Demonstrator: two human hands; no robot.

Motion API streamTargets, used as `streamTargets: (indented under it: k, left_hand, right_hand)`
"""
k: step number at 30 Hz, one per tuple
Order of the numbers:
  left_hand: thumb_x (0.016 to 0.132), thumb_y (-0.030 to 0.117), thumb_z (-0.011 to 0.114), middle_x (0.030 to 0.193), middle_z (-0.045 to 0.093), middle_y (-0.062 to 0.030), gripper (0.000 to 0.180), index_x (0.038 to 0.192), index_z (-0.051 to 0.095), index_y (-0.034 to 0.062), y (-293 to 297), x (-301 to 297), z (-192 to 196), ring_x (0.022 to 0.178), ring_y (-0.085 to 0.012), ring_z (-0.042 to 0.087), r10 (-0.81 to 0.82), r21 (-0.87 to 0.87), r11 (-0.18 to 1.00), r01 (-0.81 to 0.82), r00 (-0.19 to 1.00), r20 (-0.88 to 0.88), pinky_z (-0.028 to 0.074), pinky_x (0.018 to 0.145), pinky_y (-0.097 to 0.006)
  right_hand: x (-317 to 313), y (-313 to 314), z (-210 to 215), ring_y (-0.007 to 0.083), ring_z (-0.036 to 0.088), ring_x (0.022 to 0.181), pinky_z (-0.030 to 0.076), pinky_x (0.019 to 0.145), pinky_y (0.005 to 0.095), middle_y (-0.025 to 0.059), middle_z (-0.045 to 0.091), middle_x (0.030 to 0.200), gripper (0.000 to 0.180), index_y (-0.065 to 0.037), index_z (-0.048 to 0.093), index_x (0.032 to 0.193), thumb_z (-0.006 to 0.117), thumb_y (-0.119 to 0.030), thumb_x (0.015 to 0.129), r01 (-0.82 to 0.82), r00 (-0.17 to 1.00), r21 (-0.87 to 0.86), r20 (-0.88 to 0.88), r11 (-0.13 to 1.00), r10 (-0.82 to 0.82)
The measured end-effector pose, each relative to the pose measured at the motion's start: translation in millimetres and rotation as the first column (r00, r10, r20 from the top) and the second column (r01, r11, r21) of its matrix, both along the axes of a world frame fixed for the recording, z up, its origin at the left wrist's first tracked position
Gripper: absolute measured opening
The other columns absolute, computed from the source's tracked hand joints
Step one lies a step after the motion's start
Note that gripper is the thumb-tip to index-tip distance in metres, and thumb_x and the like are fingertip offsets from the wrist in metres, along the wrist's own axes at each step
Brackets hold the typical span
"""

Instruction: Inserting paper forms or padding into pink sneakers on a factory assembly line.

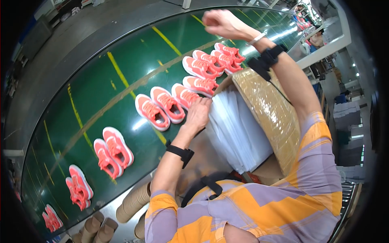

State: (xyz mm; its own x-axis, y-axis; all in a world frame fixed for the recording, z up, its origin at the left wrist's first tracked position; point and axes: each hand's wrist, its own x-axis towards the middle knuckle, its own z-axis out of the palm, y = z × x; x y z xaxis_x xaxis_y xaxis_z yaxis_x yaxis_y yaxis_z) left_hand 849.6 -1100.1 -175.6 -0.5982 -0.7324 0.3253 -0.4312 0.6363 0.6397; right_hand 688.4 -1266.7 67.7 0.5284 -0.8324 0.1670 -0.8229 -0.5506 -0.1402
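Note:
My left hand reaches over the green conveyor belt, its fingers bent down over the heel of a coral-pink sneaker. The fingertips themselves are partly hidden. Close by its right side is a stack of thin white sheets standing in an open carton. My right hand is raised above the far part of the belt, fingers curled in, with nothing visible in it. A matching sneaker lies beside the one at my left hand. Black straps circle both wrists.
More coral sneakers stand in pairs along the green belt, such as a near pair and several at the far right. Brown ridged cardboard rolls sit below the belt's near edge. A white post crosses at right.

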Motion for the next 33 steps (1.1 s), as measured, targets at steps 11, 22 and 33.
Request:
streamTargets:
  k: [11,22,33]
  left_hand:
    - [0.064,0.003,0.061,0.084,0.058,-0.0103,0.005,0.062,0.059,0.006,-72.9,-30.2,-29.2,0.089,-0.0287,0.056,-0.122,0.179,0.97,0.165,0.966,-0.226,0.044,0.08,-0.039]
    - [0.079,0.01,0.057,0.121,0.054,-0.0194,0.039,0.116,0.054,-0.0039,-36.1,14.8,-29.7,0.121,-0.0337,0.047,-0.175,-0.062,0.979,0.192,0.962,0.21,0.036,0.101,-0.045]
    - [0.084,0.019,0.057,0.131,0.05,-0.0091,0.051,0.134,0.048,0.0172,-92.0,-61.6,-53.3,0.126,-0.0323,0.044,-0.221,-0.322,0.907,0.272,0.957,0.187,0.032,0.102,-0.054]
  right_hand:
    - [-127.0,-52.8,-150.6,0.0316,0.062,0.099,0.05,0.084,0.0389,0.0202,0.061,0.115,0.071,-0.018,0.044,0.139,0.067,-0.009,0.072,0.161,0.892,0.837,-0.35,0.524,0.286]
    - [-103.6,-72.2,-212.6,0.0357,0.062,0.093,0.047,0.08,0.0423,0.0152,0.065,0.097,0.056,-0.01,0.06,0.111,0.08,-0.041,0.069,0.173,0.826,0.739,-0.469,0.651,0.313]
    - [-81.7,132.4,88.1,0.033,0.055,0.095,0.042,0.087,0.0423,0.0121,0.06,0.094,0.048,-0.002,0.057,0.096,0.078,-0.037,0.069,0.267,0.896,-0.024,-0.363,0.963,-0.257]
